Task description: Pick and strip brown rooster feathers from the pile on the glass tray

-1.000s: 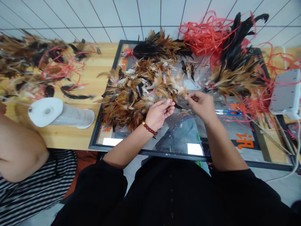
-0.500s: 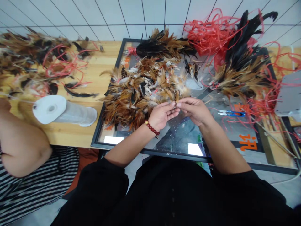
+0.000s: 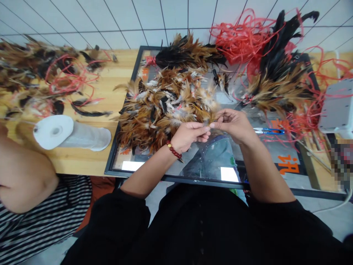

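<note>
A broad pile of brown, white and black feathers (image 3: 154, 110) lies on the dark-framed glass panel (image 3: 179, 178). At its lower right edge my left hand (image 3: 190, 137), with a red bead bracelet on the wrist, is closed in a pinch; what it grips is too small to name. My right hand (image 3: 230, 124) meets it fingertip to fingertip, its thumb and forefinger pinched on a small golden-brown feather (image 3: 207, 115) that points up toward the pile. Blue-handled thread snips (image 3: 271, 131) lie on the panel just right of my right hand.
Dark feather bundles (image 3: 187, 53) lie at the back beside tangled red plastic strips (image 3: 239, 38). More feathers (image 3: 281, 90) are at the right, near a grey box (image 3: 338, 106). At the left are a white spool (image 3: 71, 133), loose feathers and another person's arm (image 3: 24, 169).
Both hands remain together at the pile's edge. My right hand has turned and its fingers are curled more; a golden-brown feather now shows above the fingertips. The view has shifted slightly.
</note>
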`<state>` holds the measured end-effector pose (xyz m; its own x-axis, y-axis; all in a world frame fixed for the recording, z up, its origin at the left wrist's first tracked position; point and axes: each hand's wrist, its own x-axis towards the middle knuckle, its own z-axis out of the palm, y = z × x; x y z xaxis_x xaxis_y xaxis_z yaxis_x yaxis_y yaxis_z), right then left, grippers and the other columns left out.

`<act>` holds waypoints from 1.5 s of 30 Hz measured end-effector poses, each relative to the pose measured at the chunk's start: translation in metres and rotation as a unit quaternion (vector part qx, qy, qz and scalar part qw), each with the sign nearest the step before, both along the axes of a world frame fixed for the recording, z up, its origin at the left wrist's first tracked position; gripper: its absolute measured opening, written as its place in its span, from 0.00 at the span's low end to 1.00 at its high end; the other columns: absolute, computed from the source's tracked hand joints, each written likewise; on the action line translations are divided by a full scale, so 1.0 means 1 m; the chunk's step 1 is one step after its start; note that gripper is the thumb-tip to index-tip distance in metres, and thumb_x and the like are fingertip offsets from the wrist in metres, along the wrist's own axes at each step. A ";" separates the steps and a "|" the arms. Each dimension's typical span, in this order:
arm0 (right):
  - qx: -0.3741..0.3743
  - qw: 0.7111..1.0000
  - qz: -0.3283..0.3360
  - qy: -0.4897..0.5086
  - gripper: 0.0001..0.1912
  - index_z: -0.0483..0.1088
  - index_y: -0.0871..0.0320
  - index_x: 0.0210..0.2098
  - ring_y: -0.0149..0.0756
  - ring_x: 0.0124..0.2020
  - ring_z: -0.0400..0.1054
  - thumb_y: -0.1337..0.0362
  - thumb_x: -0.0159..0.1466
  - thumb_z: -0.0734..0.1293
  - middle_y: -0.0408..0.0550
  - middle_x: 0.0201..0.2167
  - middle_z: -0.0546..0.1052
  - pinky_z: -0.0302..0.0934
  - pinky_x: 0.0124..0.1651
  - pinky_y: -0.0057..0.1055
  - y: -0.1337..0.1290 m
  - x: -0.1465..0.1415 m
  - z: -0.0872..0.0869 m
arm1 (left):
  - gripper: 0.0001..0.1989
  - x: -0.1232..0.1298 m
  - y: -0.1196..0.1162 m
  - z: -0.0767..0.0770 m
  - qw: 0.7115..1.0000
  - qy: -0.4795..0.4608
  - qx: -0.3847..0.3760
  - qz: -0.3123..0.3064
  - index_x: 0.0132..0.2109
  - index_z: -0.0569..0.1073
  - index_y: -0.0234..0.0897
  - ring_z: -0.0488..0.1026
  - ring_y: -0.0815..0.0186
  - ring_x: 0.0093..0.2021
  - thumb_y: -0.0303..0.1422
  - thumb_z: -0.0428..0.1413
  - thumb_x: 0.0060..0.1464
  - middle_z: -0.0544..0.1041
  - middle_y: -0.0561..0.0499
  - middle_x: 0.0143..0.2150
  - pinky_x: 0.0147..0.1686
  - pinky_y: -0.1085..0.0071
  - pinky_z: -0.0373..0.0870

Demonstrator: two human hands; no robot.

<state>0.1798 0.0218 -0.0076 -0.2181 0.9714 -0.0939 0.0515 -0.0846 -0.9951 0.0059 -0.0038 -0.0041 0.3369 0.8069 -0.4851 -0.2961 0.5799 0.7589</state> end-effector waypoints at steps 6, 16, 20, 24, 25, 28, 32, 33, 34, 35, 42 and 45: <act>0.145 0.951 -0.152 -0.227 0.09 0.76 0.58 0.32 0.32 0.26 0.67 0.58 0.57 0.72 0.44 0.25 0.75 0.61 0.32 0.31 0.013 0.036 0.000 | 0.06 0.002 -0.001 -0.002 1.000 -0.023 -0.007 0.018 0.31 0.77 0.29 0.71 0.78 0.23 0.28 0.65 0.50 0.76 0.53 0.24 0.26 0.80 0.70; 0.202 0.843 -0.076 -0.493 0.14 0.79 0.59 0.42 0.49 0.43 0.70 0.64 0.61 0.63 0.58 0.40 0.76 0.62 0.45 0.43 0.018 0.034 -0.027 | 0.04 0.002 0.003 0.000 0.989 -0.067 -0.045 0.125 0.34 0.75 0.30 0.71 0.77 0.24 0.27 0.61 0.55 0.75 0.54 0.25 0.30 0.79 0.69; 0.141 0.932 -0.117 -0.314 0.06 0.75 0.58 0.31 0.39 0.31 0.69 0.63 0.59 0.67 0.51 0.29 0.76 0.62 0.36 0.36 0.015 0.028 -0.016 | 0.04 0.002 0.004 -0.001 0.986 -0.066 -0.043 0.144 0.35 0.75 0.31 0.73 0.76 0.26 0.28 0.61 0.56 0.77 0.54 0.27 0.32 0.78 0.70; -0.051 0.997 -0.043 -0.024 0.12 0.71 0.56 0.27 0.29 0.22 0.63 0.56 0.53 0.74 0.45 0.24 0.75 0.56 0.24 0.28 0.005 0.015 -0.002 | 0.04 0.003 0.003 -0.003 0.986 -0.067 -0.047 0.146 0.34 0.75 0.30 0.77 0.73 0.32 0.27 0.61 0.56 0.80 0.51 0.32 0.38 0.74 0.73; -0.079 0.997 -0.020 0.011 0.15 0.71 0.57 0.27 0.28 0.20 0.62 0.54 0.50 0.76 0.45 0.23 0.75 0.54 0.23 0.27 0.003 0.010 0.000 | 0.04 0.004 0.003 -0.003 0.986 -0.067 -0.053 0.143 0.33 0.75 0.30 0.77 0.73 0.31 0.27 0.61 0.56 0.80 0.50 0.32 0.38 0.74 0.73; -0.060 0.997 -0.001 0.041 0.18 0.73 0.57 0.26 0.26 0.21 0.61 0.52 0.46 0.79 0.42 0.22 0.74 0.56 0.24 0.26 -0.002 -0.005 -0.003 | 0.04 0.005 0.002 -0.004 0.987 -0.067 -0.069 0.132 0.33 0.75 0.30 0.77 0.72 0.29 0.26 0.60 0.56 0.79 0.51 0.28 0.38 0.73 0.73; 0.025 0.999 -0.021 0.020 0.16 0.76 0.56 0.25 0.31 0.30 0.68 0.51 0.48 0.78 0.43 0.26 0.76 0.64 0.37 0.31 -0.004 -0.013 -0.010 | 0.04 0.005 0.003 -0.003 0.988 -0.063 -0.079 0.120 0.33 0.75 0.29 0.77 0.71 0.27 0.26 0.60 0.56 0.78 0.50 0.26 0.36 0.73 0.74; 0.033 0.999 -0.022 0.015 0.15 0.76 0.55 0.25 0.32 0.30 0.68 0.51 0.49 0.78 0.43 0.26 0.77 0.64 0.38 0.32 -0.004 -0.013 -0.011 | 0.05 0.005 0.003 -0.002 0.988 -0.061 -0.080 0.118 0.33 0.75 0.29 0.77 0.71 0.27 0.26 0.60 0.57 0.79 0.49 0.27 0.35 0.73 0.74; 0.039 0.999 -0.023 0.010 0.15 0.76 0.55 0.25 0.32 0.31 0.68 0.52 0.50 0.78 0.43 0.27 0.77 0.65 0.39 0.32 -0.004 -0.013 -0.011 | 0.05 0.005 0.003 -0.002 0.988 -0.058 -0.081 0.117 0.32 0.75 0.29 0.77 0.71 0.27 0.26 0.59 0.57 0.79 0.49 0.27 0.35 0.73 0.74; 0.045 0.999 -0.023 0.005 0.14 0.76 0.55 0.25 0.33 0.31 0.68 0.52 0.50 0.77 0.43 0.27 0.77 0.65 0.39 0.33 -0.004 -0.013 -0.012 | 0.05 0.005 0.003 -0.001 0.989 -0.055 -0.080 0.114 0.32 0.76 0.29 0.77 0.71 0.27 0.25 0.59 0.57 0.79 0.49 0.26 0.34 0.73 0.74; 0.064 0.998 -0.016 -0.022 0.15 0.76 0.54 0.27 0.34 0.31 0.69 0.50 0.51 0.76 0.44 0.28 0.77 0.65 0.38 0.34 -0.005 -0.013 -0.010 | 0.06 0.002 0.001 -0.003 0.998 -0.028 -0.051 0.037 0.32 0.76 0.28 0.73 0.75 0.23 0.28 0.64 0.53 0.78 0.50 0.25 0.28 0.77 0.71; 0.093 0.991 -0.059 -0.079 0.11 0.78 0.54 0.30 0.35 0.29 0.68 0.54 0.53 0.76 0.45 0.28 0.77 0.64 0.35 0.34 0.001 0.007 0.000 | 0.06 0.000 0.001 -0.003 0.999 -0.022 -0.034 0.021 0.32 0.76 0.28 0.72 0.75 0.22 0.28 0.63 0.54 0.76 0.52 0.24 0.27 0.77 0.71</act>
<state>0.1868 0.0223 -0.0072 -0.0983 0.9931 0.0647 0.2079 0.0841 -0.9745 0.0062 -0.0027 -0.0069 0.3251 0.7868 -0.5247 -0.3531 0.6157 0.7045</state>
